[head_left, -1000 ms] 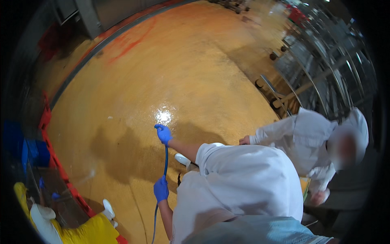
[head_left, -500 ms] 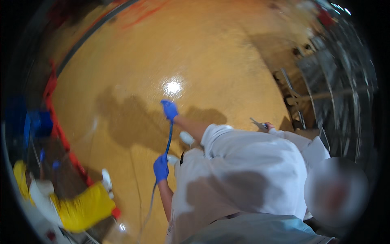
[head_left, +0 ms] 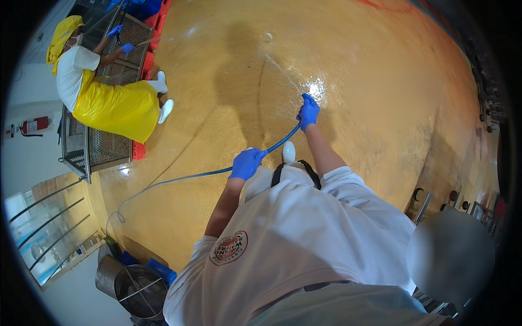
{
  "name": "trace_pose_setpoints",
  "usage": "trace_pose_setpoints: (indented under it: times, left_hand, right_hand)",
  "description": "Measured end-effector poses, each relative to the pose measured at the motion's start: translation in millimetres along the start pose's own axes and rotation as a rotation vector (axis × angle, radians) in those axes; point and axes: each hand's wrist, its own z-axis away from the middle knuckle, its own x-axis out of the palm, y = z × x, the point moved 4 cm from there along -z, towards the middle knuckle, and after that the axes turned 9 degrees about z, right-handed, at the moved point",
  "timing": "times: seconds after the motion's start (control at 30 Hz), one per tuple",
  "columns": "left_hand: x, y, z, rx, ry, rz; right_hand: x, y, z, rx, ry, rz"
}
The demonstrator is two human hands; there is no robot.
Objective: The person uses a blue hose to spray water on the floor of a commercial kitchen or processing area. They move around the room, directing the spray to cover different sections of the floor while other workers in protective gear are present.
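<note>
A blue hose (head_left: 285,140) runs between my two gloved hands and trails away to the lower left across the floor. My right hand (head_left: 308,112), in a blue glove, is closed around its front end. A thin jet of water (head_left: 284,70) leaves that end and lands on the wet yellow floor (head_left: 348,125). Lower and to the left, my left hand (head_left: 247,163), also gloved in blue, grips the hose farther back. My white boot (head_left: 289,152) shows just beneath the hose.
At upper left, a person (head_left: 111,103) in a yellow apron holds a dark hose by a metal mesh cart (head_left: 109,145) with red crates (head_left: 145,68) alongside. A large metal drum (head_left: 142,290) stands at lower left. Wheeled racks (head_left: 429,204) line the right.
The view has swung left, bringing the person in yellow and the mesh cart fully into sight. Both hands keep hold of the hose; the water jet now shows clearly.
</note>
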Motion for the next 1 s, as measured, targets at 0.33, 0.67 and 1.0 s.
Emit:
trace_pose_setpoints:
  times: [0.33,0.67,1.0]
  left_hand:
    - [47.1,-46.2,79.6,-0.002,-0.075,-0.061]
    - [43.3,-85.4,155.3,0.207,-0.235,-0.009]
    - [-17.9,-102.3,214.4,0.297,-0.341,0.114]
  right_hand:
    - [-59.0,90.8,74.7,0.131,0.152,0.038]
    - [-80.8,234.5,87.7,-0.110,0.294,-0.073]
    - [-70.5,184.5,247.1,0.100,0.235,0.566]
